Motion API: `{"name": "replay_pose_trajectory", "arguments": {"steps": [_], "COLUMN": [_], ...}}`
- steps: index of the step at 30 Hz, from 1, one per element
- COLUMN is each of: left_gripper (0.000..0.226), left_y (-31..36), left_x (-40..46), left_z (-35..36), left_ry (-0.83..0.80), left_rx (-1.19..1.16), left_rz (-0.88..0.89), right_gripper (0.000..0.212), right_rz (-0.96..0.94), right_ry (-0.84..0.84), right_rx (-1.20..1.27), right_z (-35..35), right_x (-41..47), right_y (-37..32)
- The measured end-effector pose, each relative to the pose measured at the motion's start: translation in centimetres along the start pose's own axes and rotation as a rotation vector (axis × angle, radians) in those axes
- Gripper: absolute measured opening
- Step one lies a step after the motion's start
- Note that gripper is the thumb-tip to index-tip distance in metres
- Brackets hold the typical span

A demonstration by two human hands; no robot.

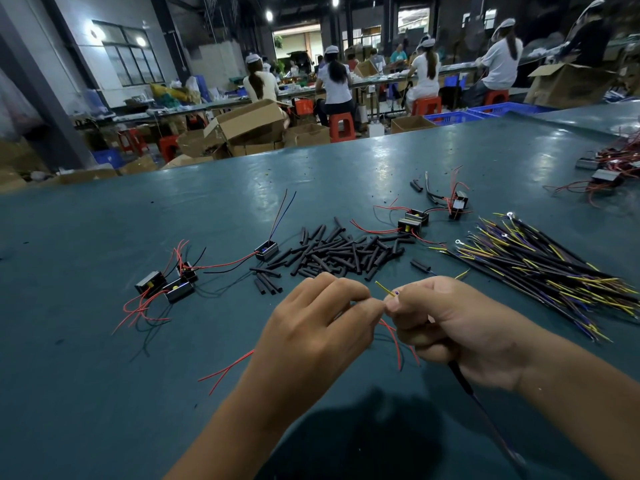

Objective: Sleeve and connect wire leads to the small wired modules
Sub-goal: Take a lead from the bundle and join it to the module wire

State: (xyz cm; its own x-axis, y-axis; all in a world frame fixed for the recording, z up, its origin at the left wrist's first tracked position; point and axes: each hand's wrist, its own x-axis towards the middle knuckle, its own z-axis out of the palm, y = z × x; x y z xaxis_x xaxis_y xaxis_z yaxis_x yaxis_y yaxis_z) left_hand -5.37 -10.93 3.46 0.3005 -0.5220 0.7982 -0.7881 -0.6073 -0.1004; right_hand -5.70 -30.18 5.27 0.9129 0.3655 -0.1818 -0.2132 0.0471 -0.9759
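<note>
- Right now my left hand (322,317) and my right hand (450,327) meet over the table (104,393), each pinching thin wire ends.
- A yellow wire (383,289) pokes up between them.
- My right hand also holds a black lead (462,377).
- Black sleeves (343,252) lie just behind, small modules (166,284) to the left.

Teal worktable (207,209), red stools (341,126) (several), cardboard boxes (249,121), windows (133,58)

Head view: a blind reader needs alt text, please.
Two hands, left hand and right hand, pinch thin wire ends together above a green table. Behind lie black sleeves, small modules and a wire bundle.
</note>
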Motion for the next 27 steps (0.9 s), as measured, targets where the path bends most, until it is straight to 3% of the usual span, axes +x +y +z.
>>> {"name": "replay_pose_trajectory", "arguments": {"steps": [5,9,12,16,21,24,27], "left_gripper": [0.011,0.01,0.01,0.01,0.008,0.009,0.015], "left_y": [0.3,0.6,1.0,1.3,0.2,0.0,0.0], "left_x": [0.2,0.3,0.5,0.6,1.0,1.1,1.0], "left_z": [0.2,0.6,0.6,0.4,-0.9,-1.4,-0.9], "left_ry": [-0.013,-0.012,-0.038,-0.132,-0.347,-0.508,-0.457], "left_rx": [-0.046,-0.13,-0.314,-0.632,-1.239,-1.549,-1.494], "left_rz": [-0.045,-0.151,-0.365,-0.739,-1.132,-1.326,-1.334], "right_gripper": [0.037,0.015,0.016,0.011,0.012,0.011,0.012], "right_rz": [-0.022,-0.093,-0.188,-0.477,-0.713,-0.742,-0.658], "right_ry": [0.014,0.051,0.088,0.186,0.149,0.107,0.114], "right_rx": [-0.067,-0.088,-0.137,-0.496,-0.772,-0.806,-0.759], "right_z": [0.1,0.3,0.2,-0.1,-0.5,-0.2,-0.3], "right_x": [0.1,0.2,0.4,0.4,0.0,0.0,0.1], "right_y": [0.1,0.3,0.6,0.8,1.0,1.0,1.0]}}
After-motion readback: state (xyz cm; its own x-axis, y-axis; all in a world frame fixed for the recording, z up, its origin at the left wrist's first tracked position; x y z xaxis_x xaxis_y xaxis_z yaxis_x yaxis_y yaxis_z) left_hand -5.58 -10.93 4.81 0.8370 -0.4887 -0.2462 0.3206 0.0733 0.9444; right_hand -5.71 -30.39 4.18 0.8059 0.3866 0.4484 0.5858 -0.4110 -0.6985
